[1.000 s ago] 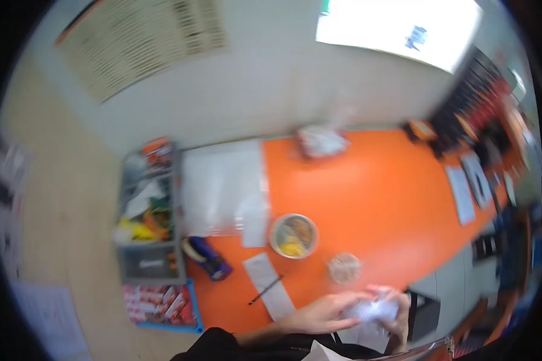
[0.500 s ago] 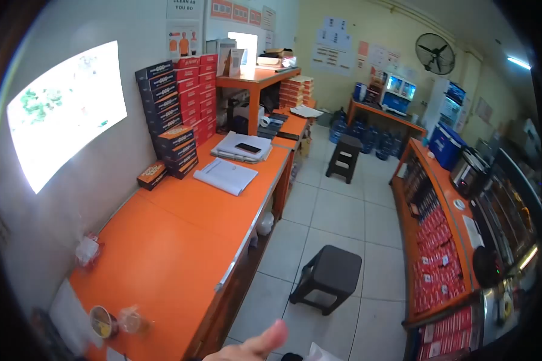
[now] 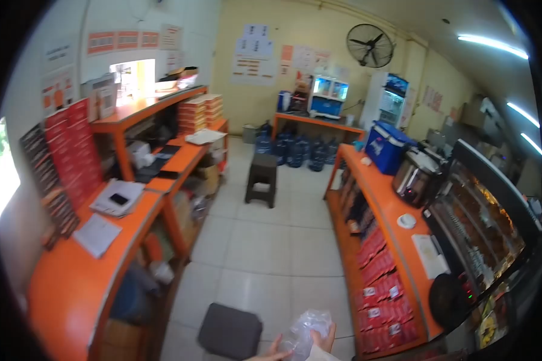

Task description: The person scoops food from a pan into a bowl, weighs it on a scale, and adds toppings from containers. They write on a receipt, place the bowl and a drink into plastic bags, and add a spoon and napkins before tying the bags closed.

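Observation:
Low in the head view, a crinkled clear plastic bag (image 3: 304, 330) is between my two hands; what it contains, if anything, cannot be made out. My right hand (image 3: 326, 339) grips the bag's right side, its thumb lying across the plastic. At the lower left of the bag, my left hand (image 3: 273, 350) has its fingers pressed against it. Both wrists are cut off by the bottom edge. Just left of my hands stands a dark plastic stool (image 3: 230, 331).
An orange counter (image 3: 60, 295) runs along the left with papers (image 3: 97, 234), a phone (image 3: 120, 198) and stacked boxes (image 3: 72, 150). On the right, another counter (image 3: 397, 249) bears a blue cooler (image 3: 386, 146), a steel pot (image 3: 414, 177) and a glass display case (image 3: 479, 210). Farther off stands a second stool (image 3: 262, 179).
The view has swung right and down. Only one hand showed before, at the bottom edge with a bit of whitish plastic beside it; now both hands hold the clear plastic bag.

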Demonstrator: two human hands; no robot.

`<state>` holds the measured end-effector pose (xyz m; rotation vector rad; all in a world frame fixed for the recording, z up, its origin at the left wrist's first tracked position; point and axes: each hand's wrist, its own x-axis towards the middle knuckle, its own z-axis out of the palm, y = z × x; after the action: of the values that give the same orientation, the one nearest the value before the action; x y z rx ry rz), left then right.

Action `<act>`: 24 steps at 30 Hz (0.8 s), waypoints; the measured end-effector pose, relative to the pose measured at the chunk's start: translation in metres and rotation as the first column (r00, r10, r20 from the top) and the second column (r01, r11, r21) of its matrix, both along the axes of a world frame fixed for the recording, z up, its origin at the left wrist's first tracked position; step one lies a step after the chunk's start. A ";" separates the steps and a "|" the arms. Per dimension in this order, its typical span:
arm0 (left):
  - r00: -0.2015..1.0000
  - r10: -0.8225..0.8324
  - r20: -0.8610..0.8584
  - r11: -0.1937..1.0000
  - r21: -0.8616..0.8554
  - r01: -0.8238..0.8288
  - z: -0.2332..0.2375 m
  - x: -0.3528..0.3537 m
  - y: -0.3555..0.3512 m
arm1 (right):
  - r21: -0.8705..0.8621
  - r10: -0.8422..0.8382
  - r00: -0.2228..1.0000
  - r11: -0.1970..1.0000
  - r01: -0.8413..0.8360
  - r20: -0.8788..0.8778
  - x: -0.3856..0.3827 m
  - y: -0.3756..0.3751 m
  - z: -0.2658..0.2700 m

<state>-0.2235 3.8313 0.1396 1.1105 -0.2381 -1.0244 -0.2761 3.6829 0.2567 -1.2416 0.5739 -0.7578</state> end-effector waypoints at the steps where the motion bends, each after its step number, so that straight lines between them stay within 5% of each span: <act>1: 0.981 -0.033 -0.189 0.999 -0.024 0.029 0.048 0.004 -0.045 | -0.057 -0.253 0.946 0.968 0.246 -0.204 0.004 -0.077 -0.107; 3: 0.908 -0.128 -0.400 0.992 -0.058 0.114 0.113 0.021 -0.128 | -0.191 -0.375 0.923 0.915 0.354 -0.083 0.019 -0.097 0.005; 5: 0.848 -0.230 -0.477 0.971 -0.059 0.230 0.155 0.048 -0.206 | -0.490 -0.412 0.897 0.822 0.291 -0.159 0.031 -0.135 0.050; 8: 0.815 -0.339 -0.469 0.920 0.017 0.392 0.162 0.117 -0.319 | -0.673 -0.341 0.848 0.739 -0.026 -0.406 0.072 -0.226 0.049; 11: 0.894 -0.303 -0.329 0.946 0.012 0.325 0.124 0.187 -0.414 | -0.680 -0.207 0.771 0.639 -0.360 -0.603 0.133 -0.321 0.024; 14: 0.857 -0.218 -0.466 0.944 0.123 0.306 0.101 0.286 -0.477 | -0.625 0.079 0.755 0.509 -0.592 -0.651 0.227 -0.417 0.010; 18: 0.898 0.063 -0.435 0.986 0.165 0.011 0.102 0.430 -0.523 | -0.503 0.528 0.595 0.325 -0.801 -0.606 0.390 -0.508 0.046; 21: 0.932 0.245 -0.266 0.969 0.097 -0.227 0.134 0.541 -0.547 | -0.509 0.710 0.459 0.164 -0.845 -0.533 0.526 -0.553 0.062; 24: 0.880 0.441 -0.174 0.894 0.165 -0.415 0.088 0.652 -0.574 | -0.627 0.700 0.419 -0.054 -0.777 -0.579 0.662 -0.595 0.029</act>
<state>0.4284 3.2578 0.2277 1.0941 0.2388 -0.7517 0.3856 3.0874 0.2854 -2.2462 -0.6651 0.1098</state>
